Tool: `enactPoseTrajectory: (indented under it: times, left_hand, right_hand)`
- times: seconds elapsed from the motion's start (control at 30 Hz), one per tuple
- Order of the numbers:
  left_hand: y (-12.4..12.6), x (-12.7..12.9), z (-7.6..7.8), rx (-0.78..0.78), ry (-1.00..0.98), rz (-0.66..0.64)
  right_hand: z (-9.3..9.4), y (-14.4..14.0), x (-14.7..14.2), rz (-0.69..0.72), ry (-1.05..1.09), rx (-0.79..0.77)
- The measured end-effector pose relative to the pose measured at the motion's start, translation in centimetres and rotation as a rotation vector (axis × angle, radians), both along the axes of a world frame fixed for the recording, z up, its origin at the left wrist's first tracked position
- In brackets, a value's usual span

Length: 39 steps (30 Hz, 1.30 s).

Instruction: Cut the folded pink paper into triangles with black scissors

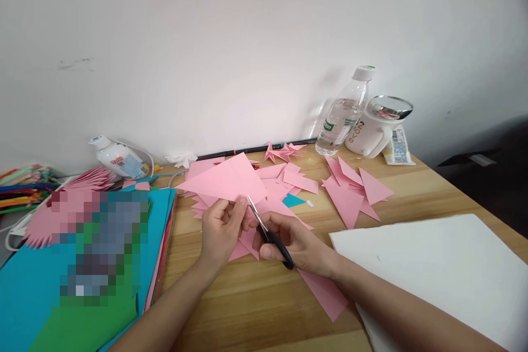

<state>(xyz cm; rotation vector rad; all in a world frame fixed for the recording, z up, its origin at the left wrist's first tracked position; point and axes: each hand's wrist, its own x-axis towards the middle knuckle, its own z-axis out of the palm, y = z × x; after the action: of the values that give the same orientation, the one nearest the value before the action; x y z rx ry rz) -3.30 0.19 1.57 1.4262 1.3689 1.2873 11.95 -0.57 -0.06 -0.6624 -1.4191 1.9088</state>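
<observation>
Just below the middle of the frame, the left hand [220,231] holds a folded pink paper [226,180] up off the desk [256,297], fingers pinched narrow on its lower edge. The right hand [295,242] has its fingers threaded through the black handles of a pair of scissors [268,231], closed around them; the blades meet the paper's lower right edge, only slightly parted as far as the picture shows.

The sheet looks light and thin, floppy away from the folds and easy to crease or tear, so it likely handles best gripped close to the cut line, where the left fingers already sit. The scissors look small, rigid and sharp at the tip.

Loose pink triangles [355,192] and offcuts lie scattered across the centre of the desk, some under the hands, and would slide at a touch. At lower left a stack of coloured sheets [25,297] reaches almost to the left forearm. At lower right a white sheet [437,269] lies just beside the right forearm. In the upper right stand a water bottle [344,113] and a white mug [377,129], well apart from the hands, near the wall. Bare wood is open mainly along the bottom centre; the desk's right edge falls away beyond the white sheet.
</observation>
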Motion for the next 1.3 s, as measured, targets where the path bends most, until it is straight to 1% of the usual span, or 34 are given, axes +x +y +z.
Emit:
enactPoseTrajectory:
  times: [0.17,0.47,0.77,1.07,1.3]
  left_hand:
    - [-0.31,0.05,0.07,0.018,0.059,0.023]
    - [-0.33,0.02,0.0,-0.006,0.017,0.041]
    - [-0.46,0.15,0.02,-0.011,0.023,0.036]
    - [-0.42,0.23,0.05,-0.028,-0.004,0.021]
    - [-0.51,0.3,0.14,-0.023,-0.038,0.034]
  right_hand:
    - [0.2,-0.05,-0.08,0.007,0.006,-0.017]
    - [0.29,-0.05,-0.06,0.025,0.027,-0.071]
    - [0.42,-0.06,-0.1,0.03,0.019,-0.05]
    - [0.51,-0.11,-0.15,-0.019,-0.046,-0.007]
    - [0.83,-0.1,-0.29,-0.048,-0.083,0.014]
